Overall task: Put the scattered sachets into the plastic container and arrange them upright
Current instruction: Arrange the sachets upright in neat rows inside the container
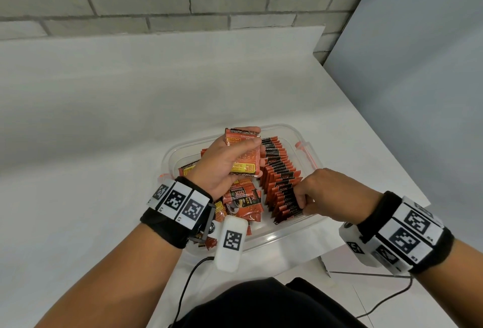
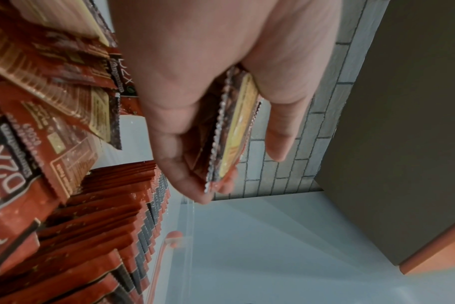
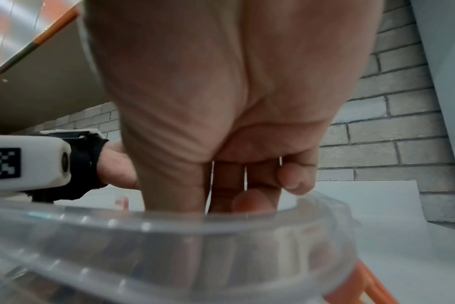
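White table (image 1: 104,118) carries the plastic container (image 1: 308,142). Left hand (image 1: 222,168) grips held sachets (image 1: 245,155) above it. Right hand (image 1: 321,191) pinches the upright row (image 1: 279,178) beside loose sachets (image 1: 243,202).

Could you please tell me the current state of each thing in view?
Plastic container: open, on the table.
Row of sachets: upright, in the container.
Loose sachets: lying flat.
Left hand: holds held sachets.
Right hand: grips the row's near end.
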Available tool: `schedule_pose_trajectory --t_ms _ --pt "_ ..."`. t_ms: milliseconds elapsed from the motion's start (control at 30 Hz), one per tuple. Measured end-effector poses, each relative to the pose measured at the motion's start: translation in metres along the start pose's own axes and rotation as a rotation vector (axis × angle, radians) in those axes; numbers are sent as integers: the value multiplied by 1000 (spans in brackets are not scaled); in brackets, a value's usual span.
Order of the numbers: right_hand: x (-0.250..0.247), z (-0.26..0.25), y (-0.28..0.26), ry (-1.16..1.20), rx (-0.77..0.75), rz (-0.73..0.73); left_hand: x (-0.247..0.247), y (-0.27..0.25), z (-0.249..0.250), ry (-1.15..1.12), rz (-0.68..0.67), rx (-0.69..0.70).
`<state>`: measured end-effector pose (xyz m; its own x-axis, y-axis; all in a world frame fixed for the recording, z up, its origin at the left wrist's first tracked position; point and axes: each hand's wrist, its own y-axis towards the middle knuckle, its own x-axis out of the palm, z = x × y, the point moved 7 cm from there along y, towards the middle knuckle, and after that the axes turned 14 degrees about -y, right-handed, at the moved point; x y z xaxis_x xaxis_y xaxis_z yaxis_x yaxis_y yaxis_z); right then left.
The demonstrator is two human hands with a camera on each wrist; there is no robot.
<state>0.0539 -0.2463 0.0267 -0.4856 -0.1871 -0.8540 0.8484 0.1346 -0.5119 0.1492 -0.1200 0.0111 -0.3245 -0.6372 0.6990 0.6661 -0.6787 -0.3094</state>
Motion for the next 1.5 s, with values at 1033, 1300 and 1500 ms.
schedule_pose_trajectory --t_ms 1033,1300,1500 --pt "2 26 -1 921 452 119 16 -1 -37 335 229 -351" --pt "1 25 1 932 487 143 12 -3 -40 295 241 -348" --pt "2 26 1 947 503 142 10 -4 -38 295 234 -335"
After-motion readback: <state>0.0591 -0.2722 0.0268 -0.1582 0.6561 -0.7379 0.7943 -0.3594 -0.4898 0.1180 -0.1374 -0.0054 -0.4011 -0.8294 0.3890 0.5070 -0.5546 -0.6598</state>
